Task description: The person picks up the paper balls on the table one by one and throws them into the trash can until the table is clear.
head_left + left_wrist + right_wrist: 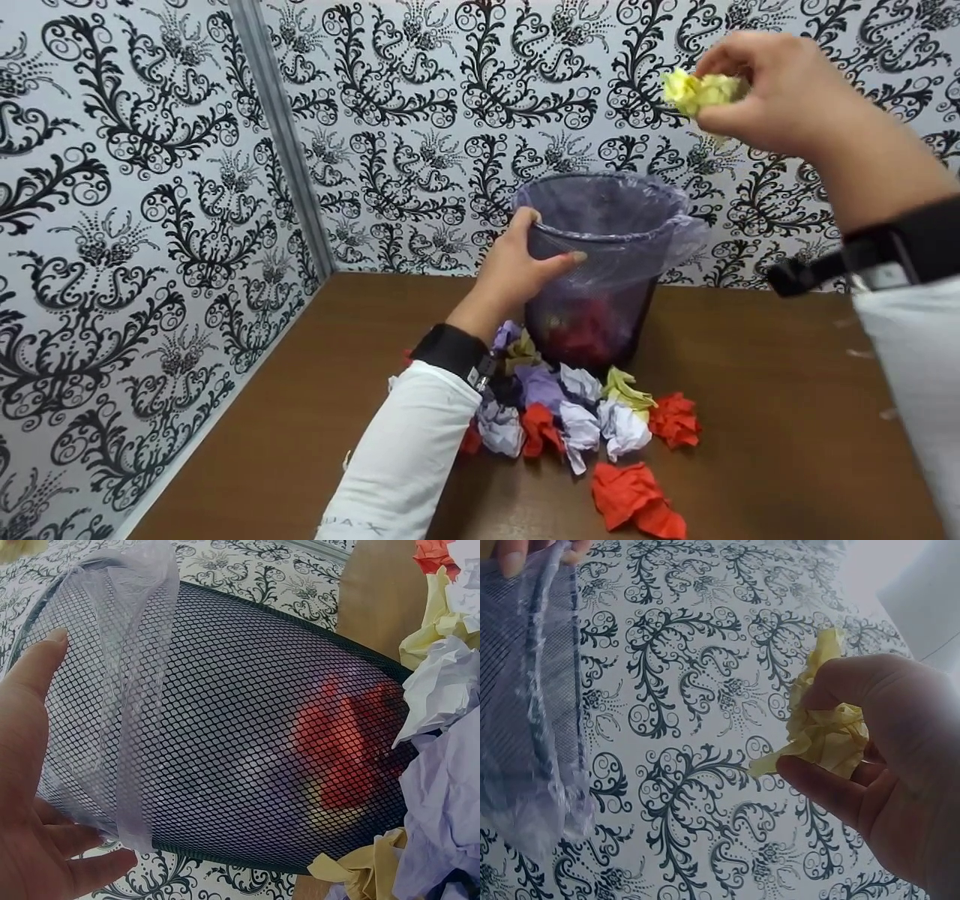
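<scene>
Nearest to my view is the white left sleeve (409, 450), and beyond it the left hand (517, 266) grips the near rim of the mesh bin (600, 300); the fingers curl over the rim and the thumb presses on the purple plastic liner (622, 217) outside; the bin leans a little, its mouth turned up and toward the right hand. From the bin, the right hand (780, 90) is higher and to the right, well apart from the rim; it pinches a yellow paper ball (701, 91) between thumb and curled fingers, closed tightly on it, as the right wrist view shows (829, 731); so the ball lies above and to the right of the bin mouth, and I judge this is the gap that matters. Inside the bin, red paper (345, 746) shows through the mesh near the bottom; in front of the bin, touching its base, a heap of crumpled papers (577, 416) lies on the brown table (787, 420); the patterned wall (420, 112) stands behind the bin.
</scene>
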A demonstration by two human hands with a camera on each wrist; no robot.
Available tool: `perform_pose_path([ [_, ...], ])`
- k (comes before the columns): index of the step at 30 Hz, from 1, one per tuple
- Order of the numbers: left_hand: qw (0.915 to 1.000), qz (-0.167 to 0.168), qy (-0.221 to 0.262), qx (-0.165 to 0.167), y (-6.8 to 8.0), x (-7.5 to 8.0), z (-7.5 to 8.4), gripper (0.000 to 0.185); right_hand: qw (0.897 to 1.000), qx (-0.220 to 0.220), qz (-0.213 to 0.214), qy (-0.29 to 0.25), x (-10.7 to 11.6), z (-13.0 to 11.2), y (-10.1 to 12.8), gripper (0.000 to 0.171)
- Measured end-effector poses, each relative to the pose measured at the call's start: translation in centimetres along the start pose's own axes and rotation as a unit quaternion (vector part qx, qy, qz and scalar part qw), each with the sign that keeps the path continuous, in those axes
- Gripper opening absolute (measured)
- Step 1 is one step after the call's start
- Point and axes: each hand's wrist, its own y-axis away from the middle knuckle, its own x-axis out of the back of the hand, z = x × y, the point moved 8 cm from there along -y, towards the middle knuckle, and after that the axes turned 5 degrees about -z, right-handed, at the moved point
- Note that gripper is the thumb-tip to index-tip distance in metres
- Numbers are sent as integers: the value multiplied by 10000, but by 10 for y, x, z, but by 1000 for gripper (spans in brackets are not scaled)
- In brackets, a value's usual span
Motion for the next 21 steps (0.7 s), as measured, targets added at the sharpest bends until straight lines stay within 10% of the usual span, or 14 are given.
perform_pose_path([
  [21, 9997, -17, 216, -79, 2, 0, 1, 72, 9959, -467, -748, -188, -82, -6, -72, 45],
])
